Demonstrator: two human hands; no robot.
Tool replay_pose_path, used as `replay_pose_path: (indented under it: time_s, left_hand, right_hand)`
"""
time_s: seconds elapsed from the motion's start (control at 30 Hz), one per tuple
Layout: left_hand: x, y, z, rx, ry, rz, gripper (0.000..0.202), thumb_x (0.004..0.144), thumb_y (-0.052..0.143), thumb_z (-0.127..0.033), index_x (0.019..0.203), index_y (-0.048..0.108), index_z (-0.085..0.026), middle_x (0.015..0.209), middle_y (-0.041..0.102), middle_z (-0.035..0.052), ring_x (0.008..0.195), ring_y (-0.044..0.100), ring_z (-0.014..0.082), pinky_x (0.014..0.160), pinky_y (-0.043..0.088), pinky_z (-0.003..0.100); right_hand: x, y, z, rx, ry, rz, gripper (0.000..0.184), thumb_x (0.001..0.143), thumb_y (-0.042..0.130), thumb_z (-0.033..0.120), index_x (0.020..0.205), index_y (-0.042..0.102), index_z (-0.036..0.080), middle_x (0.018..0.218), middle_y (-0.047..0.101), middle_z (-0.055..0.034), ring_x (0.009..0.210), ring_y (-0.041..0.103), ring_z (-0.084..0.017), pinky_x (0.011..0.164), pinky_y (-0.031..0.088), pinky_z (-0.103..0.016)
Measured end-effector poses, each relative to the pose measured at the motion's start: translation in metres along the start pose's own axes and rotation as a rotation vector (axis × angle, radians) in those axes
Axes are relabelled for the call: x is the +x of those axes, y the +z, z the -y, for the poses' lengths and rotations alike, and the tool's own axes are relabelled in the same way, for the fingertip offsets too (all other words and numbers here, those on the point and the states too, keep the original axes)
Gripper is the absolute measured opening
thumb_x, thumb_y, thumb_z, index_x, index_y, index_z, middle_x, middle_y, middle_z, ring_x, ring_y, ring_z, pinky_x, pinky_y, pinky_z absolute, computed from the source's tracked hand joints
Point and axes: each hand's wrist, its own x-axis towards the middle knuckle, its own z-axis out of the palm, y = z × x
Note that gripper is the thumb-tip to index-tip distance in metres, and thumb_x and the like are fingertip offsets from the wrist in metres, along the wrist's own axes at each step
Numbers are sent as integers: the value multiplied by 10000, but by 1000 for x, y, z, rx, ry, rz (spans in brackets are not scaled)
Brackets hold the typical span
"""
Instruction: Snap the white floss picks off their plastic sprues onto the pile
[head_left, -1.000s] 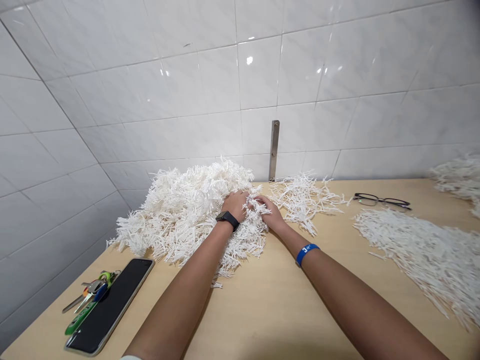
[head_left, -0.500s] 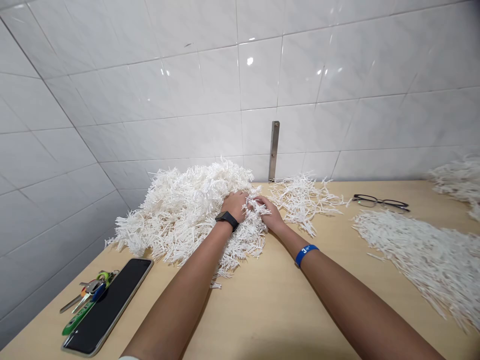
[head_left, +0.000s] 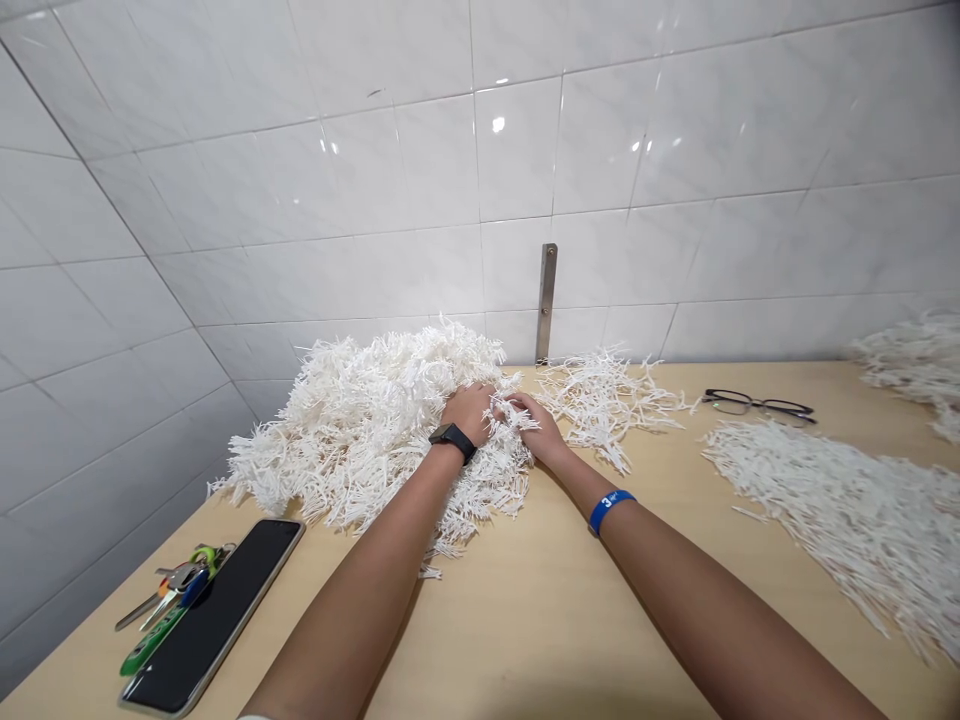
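A big heap of thin, white, branching strands (head_left: 360,430) lies on the table against the tiled wall. My left hand (head_left: 469,410), with a black watch at the wrist, reaches into the right side of this heap. Its fingers curl round white strands there, their tips partly hidden. Close beside it, my right hand (head_left: 541,430) pinches a small clump of white strands (head_left: 516,412) that hangs between the two hands. A blue wristband circles the right wrist. Just beyond the right hand lies a smaller, looser pile of white strands (head_left: 607,395).
At the left, a phone (head_left: 217,620) lies with a bunch of keys (head_left: 176,590) along its edge. Glasses (head_left: 757,404) rest at the back right, near a flat spread of short white pieces (head_left: 832,510). A metal strip (head_left: 547,305) stands upright on the wall.
The view has shifted very slightly. Both hands stay in nearly the same place at the right side of the heap.
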Motion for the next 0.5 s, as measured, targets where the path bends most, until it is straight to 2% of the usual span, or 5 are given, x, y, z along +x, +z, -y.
replay_pose_path:
  time_s: [0.1,0.23,0.3,0.37,0.5]
  left_hand:
    - [-1,0,0,-13,9,-19,259,841,482,-320,1037,595,-193,1066,607,81,1012,549,266,852,440,366]
    - [0,0,-1,-42,-15,-55,281,849,453,-285,1072,601,-201,1093,601,81,1006,549,248,889,428,372]
    - [0,-3,-3,-44,-46,-71,307,834,469,-279,1103,601,-213,1133,589,85,1034,540,257,902,423,384]
    - [1,-8,-6,-31,-60,-57,326,830,478,-307,1115,604,-208,1169,575,99,1058,532,277,902,419,404]
    - [0,-13,-17,-32,-37,26,391,854,444,-415,1151,599,-213,1157,599,96,1041,543,292,892,419,424]
  right_hand:
    - [1,2,3,47,21,-45,304,681,581,215,983,614,203,1003,681,-54,978,607,-234,867,454,-342]
    - [11,-3,19,73,124,-267,266,725,470,223,944,618,191,978,667,-58,918,600,-222,826,463,-343]
    - [15,-12,35,66,129,-314,265,753,429,231,933,620,194,949,661,-53,875,598,-213,795,465,-343]
    - [11,-27,55,80,104,-272,224,761,448,243,884,628,192,904,657,-44,828,598,-199,765,466,-330]
    - [-25,-62,84,102,92,-18,180,785,511,287,861,645,194,919,658,-41,821,604,-177,749,464,-308]
